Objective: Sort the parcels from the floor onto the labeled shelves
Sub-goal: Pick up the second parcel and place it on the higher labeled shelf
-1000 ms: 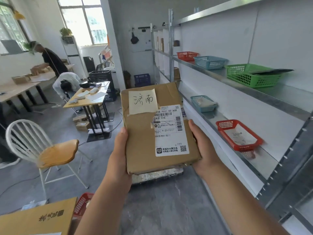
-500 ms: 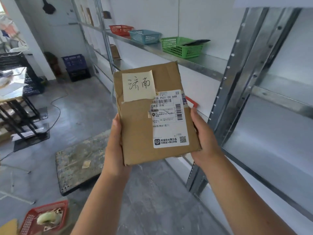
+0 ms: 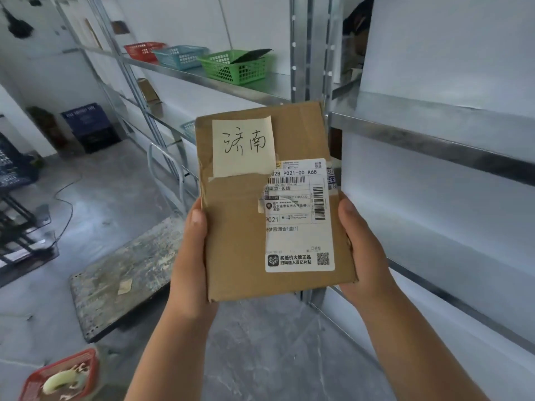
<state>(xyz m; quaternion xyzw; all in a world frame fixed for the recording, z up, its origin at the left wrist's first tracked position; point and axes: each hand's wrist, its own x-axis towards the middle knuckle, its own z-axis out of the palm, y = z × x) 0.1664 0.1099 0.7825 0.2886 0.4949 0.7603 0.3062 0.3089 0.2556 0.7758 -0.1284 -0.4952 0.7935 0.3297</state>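
I hold a flat brown cardboard parcel point(image 3: 234, 235) upright in front of me at chest height. It carries a yellow handwritten note point(image 3: 243, 146) near its top and a white shipping label point(image 3: 298, 218) on its right half. My left hand point(image 3: 189, 253) grips its left edge, thumb on the front. My right hand point(image 3: 362, 250) grips its right edge. Metal shelves point(image 3: 428, 137) stand just to the right, their nearest bay bare and close behind the parcel.
On the upper shelf further back sit a red basket point(image 3: 142, 50), a blue basket point(image 3: 181, 56) and a green basket point(image 3: 234, 68). A worn flat trolley point(image 3: 115, 273) lies on the grey floor at left. A red basket point(image 3: 62, 377) sits at bottom left.
My view has swung right, from the room toward the shelving. The parcel stays in both hands and now sits closer to the shelf upright.
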